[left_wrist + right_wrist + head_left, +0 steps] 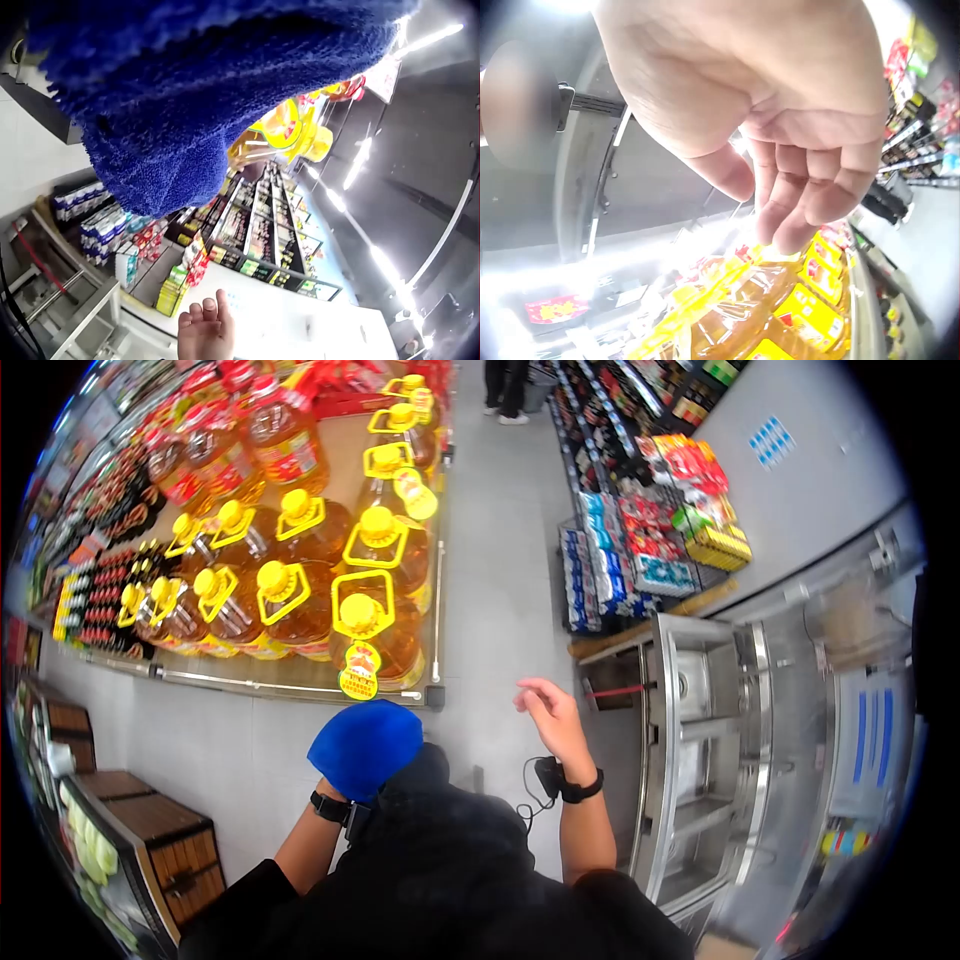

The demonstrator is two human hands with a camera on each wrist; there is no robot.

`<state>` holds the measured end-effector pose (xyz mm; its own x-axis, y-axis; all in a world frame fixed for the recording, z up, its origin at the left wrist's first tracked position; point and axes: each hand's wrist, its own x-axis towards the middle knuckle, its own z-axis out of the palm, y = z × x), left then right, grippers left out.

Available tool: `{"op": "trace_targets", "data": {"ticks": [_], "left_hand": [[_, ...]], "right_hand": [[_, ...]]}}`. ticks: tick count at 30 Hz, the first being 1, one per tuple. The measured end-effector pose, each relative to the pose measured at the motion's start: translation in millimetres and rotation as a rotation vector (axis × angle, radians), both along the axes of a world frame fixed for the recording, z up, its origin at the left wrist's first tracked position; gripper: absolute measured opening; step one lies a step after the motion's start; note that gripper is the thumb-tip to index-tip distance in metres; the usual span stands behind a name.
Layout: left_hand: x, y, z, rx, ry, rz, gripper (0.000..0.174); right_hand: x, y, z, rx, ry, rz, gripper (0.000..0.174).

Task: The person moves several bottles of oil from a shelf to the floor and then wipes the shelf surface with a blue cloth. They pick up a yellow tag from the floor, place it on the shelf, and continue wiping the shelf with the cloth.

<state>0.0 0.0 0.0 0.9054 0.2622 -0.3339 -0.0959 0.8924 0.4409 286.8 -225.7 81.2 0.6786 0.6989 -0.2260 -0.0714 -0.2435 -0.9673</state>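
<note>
My left hand (331, 789) holds a blue terry cloth (367, 748) just in front of the display's near edge. The cloth covers the fingers, and in the left wrist view its folds (157, 127) fill the upper part. My right hand (556, 722) is raised over the aisle with nothing in it, its fingers loosely bent; the right wrist view shows the palm and curled fingertips. Nearest the cloth stands a large oil bottle (395, 645) with a yellow cap, a yellow handle and a round yellow tag (360, 671).
Rows of oil bottles (300, 600) and red-capped bottles (285, 435) crowd the display on the left. A steel sink unit (690, 760) stands at the right, with packaged goods (640, 550) beyond it. A wooden crate (182, 870) is at lower left. Someone's legs (507, 390) show far down the aisle.
</note>
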Motion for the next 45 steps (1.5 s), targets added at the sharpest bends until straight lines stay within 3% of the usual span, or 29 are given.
{"op": "trace_targets", "data": {"ticks": [2,3,6,8,10,12,14,17,19,22,25,26,29,32,34,37,38,42,45], "left_hand": [[-21,-8,28,0.127,0.027,0.055,0.055],[45,-23,-8,0.043,-0.135,0.117,0.055],[-6,-1,29,-0.004,-0.116,0.277,0.053],[-27,6,-3,0.455,0.010,0.240,0.053],[-37,-4,-11,0.537,0.053,0.316,0.050],[-43,-10,-3,0.274,-0.027,0.508,0.046],[-53,-20,-5,0.318,0.067,0.560,0.046],[-42,-31,20,0.454,0.256,0.673,0.042],[-37,-42,22,0.053,0.079,0.881,0.039],[-36,-53,-5,1.056,0.839,0.579,0.038],[-3,-62,20,0.910,0.792,0.806,0.038],[11,-67,25,1.069,0.905,0.875,0.038],[38,-77,42,1.496,1.438,0.522,0.041],[50,-111,6,0.903,1.148,0.947,0.050],[60,-137,4,0.747,1.100,1.059,0.050],[67,-170,1,0.658,1.105,1.135,0.051],[69,-180,1,0.641,1.117,1.149,0.051],[70,-211,0,0.611,1.195,1.208,0.052],[63,-227,-2,0.653,1.265,1.231,0.052]], "right_hand": [[-4,32,3,0.052,0.026,0.094,0.026],[55,40,26,0.010,-0.130,0.144,0.026],[25,114,21,0.152,-0.085,0.253,0.028],[24,150,31,0.182,-0.142,0.301,0.029],[28,178,37,0.143,-0.203,0.380,0.031],[34,208,38,0.130,-0.242,0.424,0.033],[39,224,34,0.114,-0.244,0.443,0.036],[45,245,24,0.175,-0.026,0.512,0.042],[45,257,29,0.263,0.078,0.534,0.046],[47,274,33,0.274,0.198,0.600,0.047],[63,292,39,0.230,0.461,0.751,0.047],[65,298,52,0.192,0.533,0.770,0.050],[74,317,54,0.099,0.641,1.005,0.051],[74,334,57,-0.007,0.468,1.162,0.050],[75,340,65,-0.068,0.383,1.264,0.042],[64,329,76,-0.031,0.040,1.283,0.025],[67,329,77,-0.025,0.039,1.305,0.019],[66,332,75,0.018,0.271,1.340,0.020],[59,325,77,-0.015,0.222,1.291,0.021]]}}
